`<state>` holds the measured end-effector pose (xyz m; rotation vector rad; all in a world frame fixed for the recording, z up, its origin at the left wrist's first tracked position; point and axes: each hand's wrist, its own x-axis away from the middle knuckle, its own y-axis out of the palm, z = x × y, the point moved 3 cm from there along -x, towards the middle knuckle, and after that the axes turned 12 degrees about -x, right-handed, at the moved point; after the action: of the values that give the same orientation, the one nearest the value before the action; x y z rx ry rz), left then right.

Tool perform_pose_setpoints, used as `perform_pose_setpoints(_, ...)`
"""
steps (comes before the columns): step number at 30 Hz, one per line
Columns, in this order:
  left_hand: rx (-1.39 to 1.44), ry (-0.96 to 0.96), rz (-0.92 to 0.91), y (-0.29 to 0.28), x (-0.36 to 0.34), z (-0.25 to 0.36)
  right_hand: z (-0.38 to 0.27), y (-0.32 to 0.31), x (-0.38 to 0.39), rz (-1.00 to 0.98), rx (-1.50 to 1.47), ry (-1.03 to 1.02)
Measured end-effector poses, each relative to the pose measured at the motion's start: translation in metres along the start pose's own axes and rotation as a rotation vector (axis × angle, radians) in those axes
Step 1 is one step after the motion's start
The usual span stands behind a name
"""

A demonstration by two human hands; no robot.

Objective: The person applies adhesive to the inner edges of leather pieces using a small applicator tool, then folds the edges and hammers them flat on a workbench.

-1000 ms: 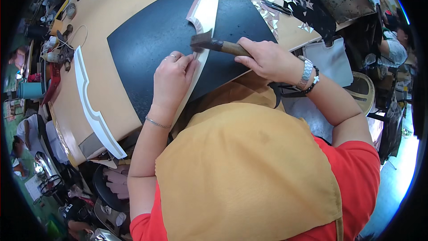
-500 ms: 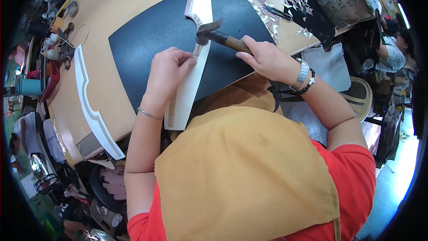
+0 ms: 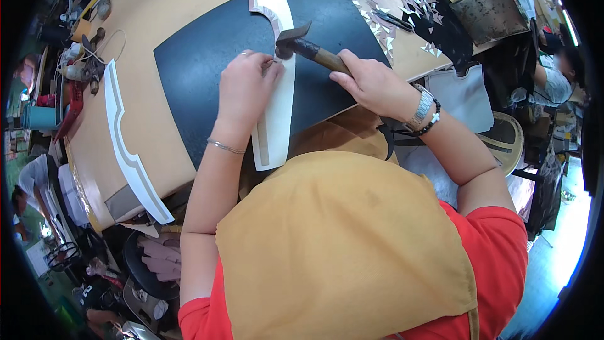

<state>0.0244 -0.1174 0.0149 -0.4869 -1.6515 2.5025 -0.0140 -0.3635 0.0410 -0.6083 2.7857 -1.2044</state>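
Note:
My right hand (image 3: 379, 87) grips the wooden handle of a hammer (image 3: 293, 41). The hammer's dark head rests over, or just above, the inner curve of a long white shaped piece (image 3: 277, 110), perhaps leather or card; contact cannot be made out. Along that curve the piece has a folded, pleated pinkish edge. With fingers pinched together, my left hand (image 3: 247, 88) holds this edge just beside the hammer head. The piece lies across a black board (image 3: 214, 50), its near end reaching toward my apron.
Left on the tan table lies a second white curved piece (image 3: 129, 157) with a grey border. White triangular scraps (image 3: 431, 9) and dark scissors (image 3: 393, 20) lie at the far right, near a worn metal box (image 3: 491, 14). Tools crowd the left edge. Another person sits at right.
The white piece has turned, its far end swinging left and its near end right. My left hand has shifted slightly up along its edge. The hammer stays nearly in place.

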Motion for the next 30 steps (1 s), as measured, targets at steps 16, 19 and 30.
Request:
perform_pose_setpoints(16,0.287,-0.206,-0.439,-0.012,-0.018,-0.023,0.007,0.002,-0.001,-0.047,-0.034,0.066)
perform_pose_setpoints(19,0.243,-0.111,-0.396,-0.012,-0.016,-0.019,0.009,0.002,-0.001,-0.059,-0.044,0.059)
perform_pose_setpoints(30,-0.076,0.264,0.057,-0.002,0.008,-0.009,-0.018,-0.001,-0.005,-0.013,0.037,-0.017)
